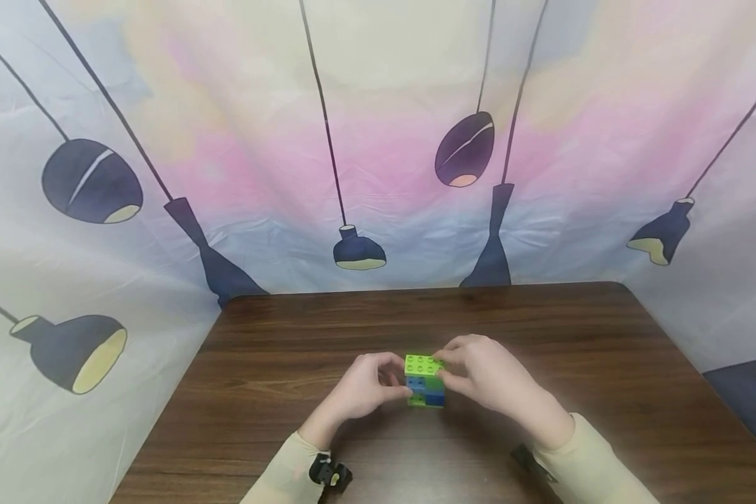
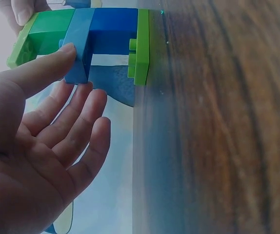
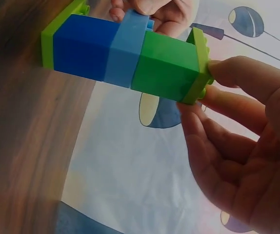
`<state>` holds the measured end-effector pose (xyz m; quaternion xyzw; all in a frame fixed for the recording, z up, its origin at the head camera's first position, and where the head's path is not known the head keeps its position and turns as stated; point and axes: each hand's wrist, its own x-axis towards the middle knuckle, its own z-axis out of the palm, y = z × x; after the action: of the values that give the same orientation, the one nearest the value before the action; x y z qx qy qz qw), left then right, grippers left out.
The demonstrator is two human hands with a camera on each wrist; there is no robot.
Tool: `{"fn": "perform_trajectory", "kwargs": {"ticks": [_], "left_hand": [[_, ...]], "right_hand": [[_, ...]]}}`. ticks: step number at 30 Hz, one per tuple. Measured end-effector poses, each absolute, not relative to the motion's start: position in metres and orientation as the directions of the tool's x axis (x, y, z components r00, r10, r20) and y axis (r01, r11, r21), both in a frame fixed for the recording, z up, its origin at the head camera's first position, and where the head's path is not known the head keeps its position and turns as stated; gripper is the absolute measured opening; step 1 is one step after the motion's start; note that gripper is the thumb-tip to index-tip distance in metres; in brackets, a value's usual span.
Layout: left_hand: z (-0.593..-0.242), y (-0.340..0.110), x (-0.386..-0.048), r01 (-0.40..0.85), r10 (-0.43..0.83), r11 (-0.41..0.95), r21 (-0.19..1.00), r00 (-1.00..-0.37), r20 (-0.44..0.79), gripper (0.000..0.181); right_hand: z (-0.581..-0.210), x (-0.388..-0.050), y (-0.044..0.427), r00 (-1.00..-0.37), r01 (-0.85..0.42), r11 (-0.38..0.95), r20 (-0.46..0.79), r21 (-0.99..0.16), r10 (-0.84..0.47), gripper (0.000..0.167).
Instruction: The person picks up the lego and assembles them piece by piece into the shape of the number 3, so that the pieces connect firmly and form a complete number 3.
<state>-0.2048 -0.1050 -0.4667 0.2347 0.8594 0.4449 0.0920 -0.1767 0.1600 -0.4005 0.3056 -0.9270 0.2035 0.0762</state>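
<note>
A stack of toy building bricks stands upright on the table. From the bottom it has a lime green base plate (image 2: 142,48), a dark blue brick (image 3: 84,46), a light blue brick (image 3: 124,51), a green brick (image 3: 164,64) and a lime green studded top plate (image 1: 418,365). My left hand (image 1: 360,386) pinches the light blue brick from the left, thumb on the near side and fingertips at its far edge. At the upper right, my right hand (image 1: 488,371) holds the top plate between thumb and fingers; the plate sits against the green brick.
The stack stands on a dark brown wooden table (image 1: 277,329) with rounded far corners. Behind it hangs a pastel cloth (image 1: 258,175) printed with dark lamps. A black wrist device (image 1: 330,472) is strapped over the left sleeve.
</note>
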Motion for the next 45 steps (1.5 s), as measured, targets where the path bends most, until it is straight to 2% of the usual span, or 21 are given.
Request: {"fn": "perform_trajectory", "kwargs": {"ticks": [7,15,24,30,45], "left_hand": [[-0.468,-0.103,-0.205,0.329,0.493,0.490,0.807,-0.868,0.054,0.029],[-0.465,-0.105,-0.205,0.348,0.501,0.497,0.795,-0.863,0.065,0.029],[-0.465,-0.107,-0.205,0.314,0.471,0.499,0.808,-0.881,0.052,0.030],[-0.465,-0.108,-0.206,0.310,0.464,0.498,0.810,-0.884,0.053,0.031],[-0.466,-0.108,-0.207,0.300,0.464,0.490,0.819,-0.885,0.047,0.031]], "right_hand": [[-0.407,-0.175,0.165,-0.855,-0.517,0.712,0.235,-0.476,-0.463,0.026],[-0.422,-0.177,0.167,-0.866,-0.499,0.663,0.296,-0.558,-0.403,0.028],[-0.442,-0.193,0.174,-0.886,-0.430,0.533,0.228,-0.729,-0.403,0.037],[-0.436,-0.193,0.175,-0.873,-0.449,0.529,0.229,-0.720,-0.430,0.033],[-0.432,-0.190,0.173,-0.902,-0.386,0.572,0.167,-0.724,-0.397,0.034]]}}
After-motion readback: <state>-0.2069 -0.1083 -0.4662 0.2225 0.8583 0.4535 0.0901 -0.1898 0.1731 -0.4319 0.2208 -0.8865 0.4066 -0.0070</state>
